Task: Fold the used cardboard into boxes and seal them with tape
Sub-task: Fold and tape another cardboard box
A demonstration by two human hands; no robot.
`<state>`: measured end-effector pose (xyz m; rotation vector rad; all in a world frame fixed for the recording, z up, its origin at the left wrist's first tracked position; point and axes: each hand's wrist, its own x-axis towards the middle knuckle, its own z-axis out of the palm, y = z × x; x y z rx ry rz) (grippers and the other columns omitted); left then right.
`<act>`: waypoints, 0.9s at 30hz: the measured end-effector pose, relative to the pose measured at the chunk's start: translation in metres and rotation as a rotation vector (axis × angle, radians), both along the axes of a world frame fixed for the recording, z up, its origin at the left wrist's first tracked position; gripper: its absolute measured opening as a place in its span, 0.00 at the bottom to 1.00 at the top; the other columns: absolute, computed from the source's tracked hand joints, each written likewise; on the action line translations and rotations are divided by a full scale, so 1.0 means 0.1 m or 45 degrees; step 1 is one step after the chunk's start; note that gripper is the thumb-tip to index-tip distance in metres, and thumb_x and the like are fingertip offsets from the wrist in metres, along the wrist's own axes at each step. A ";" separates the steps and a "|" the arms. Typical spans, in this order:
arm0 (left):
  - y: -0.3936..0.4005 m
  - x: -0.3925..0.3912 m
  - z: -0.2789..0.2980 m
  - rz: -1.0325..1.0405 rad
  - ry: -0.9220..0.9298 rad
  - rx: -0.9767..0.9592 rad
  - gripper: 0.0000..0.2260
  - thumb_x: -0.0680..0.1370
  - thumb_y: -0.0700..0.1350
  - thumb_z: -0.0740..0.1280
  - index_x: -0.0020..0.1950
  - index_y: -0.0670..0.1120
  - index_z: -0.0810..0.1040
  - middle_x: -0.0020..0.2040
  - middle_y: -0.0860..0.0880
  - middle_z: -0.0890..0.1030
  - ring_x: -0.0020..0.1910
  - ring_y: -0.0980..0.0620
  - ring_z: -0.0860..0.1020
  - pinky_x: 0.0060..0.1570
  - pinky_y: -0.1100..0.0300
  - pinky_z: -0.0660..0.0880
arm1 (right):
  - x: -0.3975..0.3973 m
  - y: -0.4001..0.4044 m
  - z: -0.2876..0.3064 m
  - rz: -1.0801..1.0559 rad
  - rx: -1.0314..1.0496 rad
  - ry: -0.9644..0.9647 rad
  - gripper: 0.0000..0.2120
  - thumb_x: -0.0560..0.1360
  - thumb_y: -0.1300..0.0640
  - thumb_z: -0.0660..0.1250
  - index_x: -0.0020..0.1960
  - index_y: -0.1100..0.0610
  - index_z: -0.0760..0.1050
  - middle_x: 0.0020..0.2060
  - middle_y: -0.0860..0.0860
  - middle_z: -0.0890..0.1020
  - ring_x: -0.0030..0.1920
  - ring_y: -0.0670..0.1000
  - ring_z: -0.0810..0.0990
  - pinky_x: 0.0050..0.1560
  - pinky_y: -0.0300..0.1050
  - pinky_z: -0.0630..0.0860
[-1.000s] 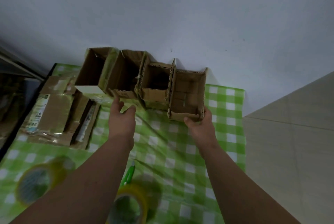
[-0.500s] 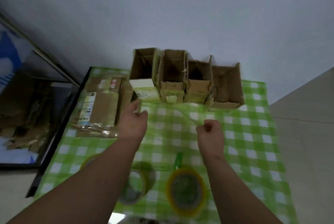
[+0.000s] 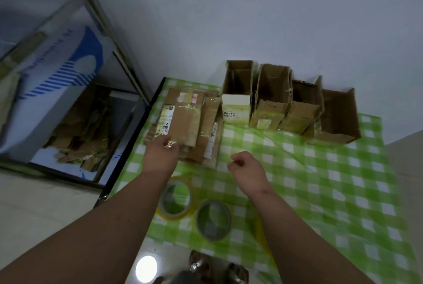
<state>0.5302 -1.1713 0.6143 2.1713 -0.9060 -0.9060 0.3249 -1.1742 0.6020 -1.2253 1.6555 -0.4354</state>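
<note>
The left hand has moved left onto the flattened cardboard stack (fingers loosely curled); the right hand stays fisted, empty.

White labels on flattened cardboard, print on white box, seemingly all too blurred to read

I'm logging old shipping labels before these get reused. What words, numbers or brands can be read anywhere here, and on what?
Nothing reads with certainty.
Shipping label on the flat cardboard stack: printed lines and a code, too small and blurred.
White-fronted box: dark handwriting, blurred.
Second box: faint marks and a pale sticker, unreadable.
Blue and white carton on the left: blue lettering, blurred.
</note>
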 end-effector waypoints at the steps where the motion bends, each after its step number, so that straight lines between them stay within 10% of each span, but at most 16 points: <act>1: 0.02 0.03 -0.04 0.005 -0.015 0.010 0.18 0.77 0.45 0.68 0.68 0.47 0.76 0.65 0.46 0.77 0.62 0.45 0.76 0.64 0.52 0.72 | 0.03 0.02 -0.01 0.017 0.009 -0.001 0.15 0.79 0.56 0.66 0.65 0.57 0.74 0.54 0.50 0.77 0.55 0.51 0.76 0.55 0.41 0.70; 20: -0.42 0.83 -0.57 -0.371 -0.232 0.144 0.22 0.75 0.49 0.66 0.70 0.55 0.73 0.59 0.43 0.78 0.57 0.42 0.76 0.57 0.49 0.77 | 1.11 -0.24 -0.17 -0.128 -0.089 0.112 0.03 0.77 0.61 0.65 0.48 0.60 0.78 0.44 0.54 0.80 0.45 0.53 0.78 0.43 0.45 0.71; 27: -0.48 0.77 -0.66 -0.274 -0.226 0.208 0.20 0.77 0.47 0.67 0.69 0.49 0.75 0.55 0.41 0.78 0.51 0.40 0.78 0.52 0.48 0.78 | 1.14 -0.46 -0.40 0.028 -0.035 0.219 0.16 0.68 0.50 0.62 0.54 0.48 0.78 0.49 0.51 0.80 0.49 0.55 0.78 0.50 0.52 0.79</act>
